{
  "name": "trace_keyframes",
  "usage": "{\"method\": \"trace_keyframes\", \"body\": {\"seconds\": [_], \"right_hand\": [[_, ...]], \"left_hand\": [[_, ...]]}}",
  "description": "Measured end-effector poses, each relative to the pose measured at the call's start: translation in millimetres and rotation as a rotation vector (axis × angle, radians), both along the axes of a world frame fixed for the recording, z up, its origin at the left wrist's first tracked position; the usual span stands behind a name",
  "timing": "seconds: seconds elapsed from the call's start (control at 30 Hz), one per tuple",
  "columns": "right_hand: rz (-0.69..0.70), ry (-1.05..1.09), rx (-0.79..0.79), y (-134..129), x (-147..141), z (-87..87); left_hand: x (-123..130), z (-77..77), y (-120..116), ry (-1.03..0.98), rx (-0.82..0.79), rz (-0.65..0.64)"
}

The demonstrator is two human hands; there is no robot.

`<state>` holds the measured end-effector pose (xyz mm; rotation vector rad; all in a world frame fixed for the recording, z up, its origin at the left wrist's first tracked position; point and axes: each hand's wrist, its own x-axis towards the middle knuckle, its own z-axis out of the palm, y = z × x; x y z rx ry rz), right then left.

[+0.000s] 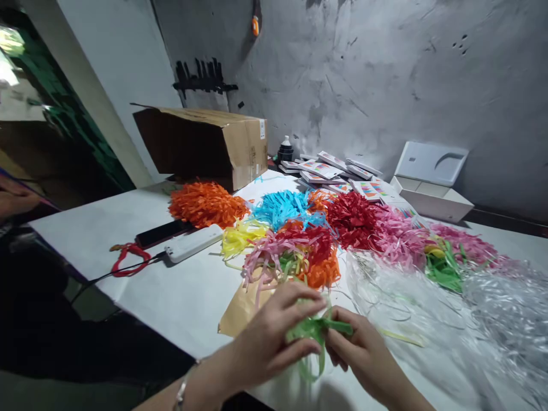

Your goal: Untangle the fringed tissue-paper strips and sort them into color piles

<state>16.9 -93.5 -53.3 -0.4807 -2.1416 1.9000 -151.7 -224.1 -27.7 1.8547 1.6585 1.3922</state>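
1. Green strips [314, 328], one bundle: held in the lower centre of the frame, above the table [141, 291]; some detail is lost to blur.
2. Left hand [274, 331]: reached in from the lower left; the bundle is grasped between the fingers, arched over it, and the thumb, set below.
3. Right hand [362, 348]: reached in from the lower right; the bundle's right part is pinched between thumb and fingers, and a short end is left projecting to the right.
4. Relation of note: the bundle is set directly between the two hands, its long axis laid roughly level across the frame, with a loop hung below. Neither hand is nearer; it is touched by both.
5. Brown sheet [237, 308]: laid flat, partly covered in view by the left hand.
6. Mixed heap of red, pink and orange strips [295, 248]: placed in the centre, just beyond the hands.
7. Clear plastic bag [394, 302]: spread at lower right, beyond the right hand.
8. Orange strips [208, 204] and blue strips [280, 208]: piled farther back, left of and near centre respectively.
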Motion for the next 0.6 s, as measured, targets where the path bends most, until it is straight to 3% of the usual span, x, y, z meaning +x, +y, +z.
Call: {"method": "trace_keyframes", "body": {"seconds": [0.1,0.27,0.37,0.5,0.6], "right_hand": [[-0.067,-0.012,-0.110,-10.3,18.4,-12.8],[-0.644,-0.030,0.163,-11.0,60.0,-32.7],[-0.804,0.066,0.145,-21.8,72.6,-30.8],[-0.847,0.192,0.092,-35.2,64.9,-18.0],[-0.719,0.239,0.030,-34.6,53.8,-8.5]], "left_hand": [[32.3,-15.1,10.7,-0.221,0.021,-0.030],[50.8,-36.4,25.1,-0.985,-0.238,-0.012],[60.4,-42.4,32.0,-1.297,-0.367,-0.079],[74.7,-38.8,36.6,-1.302,-0.395,-0.203],[79.2,-34.0,34.7,-1.057,-0.382,-0.258]]}}
